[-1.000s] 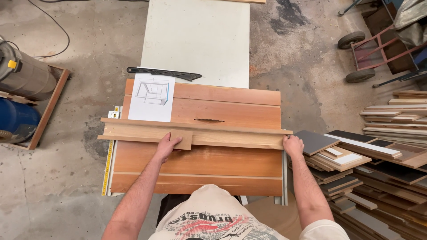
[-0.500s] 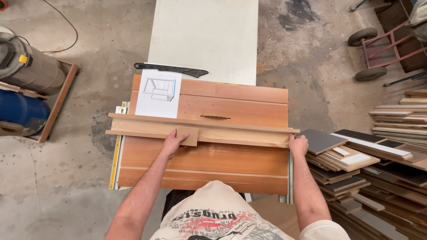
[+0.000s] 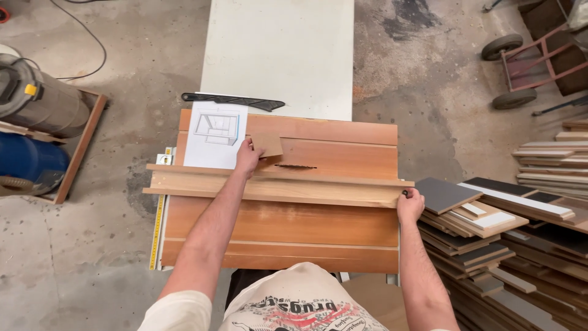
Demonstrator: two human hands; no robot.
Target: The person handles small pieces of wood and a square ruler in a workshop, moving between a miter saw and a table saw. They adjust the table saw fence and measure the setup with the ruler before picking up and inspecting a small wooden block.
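My left hand (image 3: 246, 158) reaches over the light wooden fence (image 3: 275, 184) and holds a small brown board piece (image 3: 266, 144) flat on the reddish wooden sled (image 3: 343, 153), just left of the saw blade slot (image 3: 295, 166). My right hand (image 3: 410, 204) grips the right end of the fence at the sled's edge. A white sheet with a drawn box (image 3: 216, 135) lies at the sled's far left corner, beside my left hand.
A black push stick (image 3: 233, 100) lies on the white table top (image 3: 282, 49) beyond the sled. Stacks of board offcuts (image 3: 490, 214) stand to the right. A grey canister (image 3: 37, 101), a blue drum (image 3: 27, 162) and a yellow ruler strip (image 3: 157, 227) are at the left. A red hand cart (image 3: 527, 67) stands far right.
My left hand has lifted the small board piece from the near side of the fence and carried it over to the far side, beside the blade slot. The right hand stays put.
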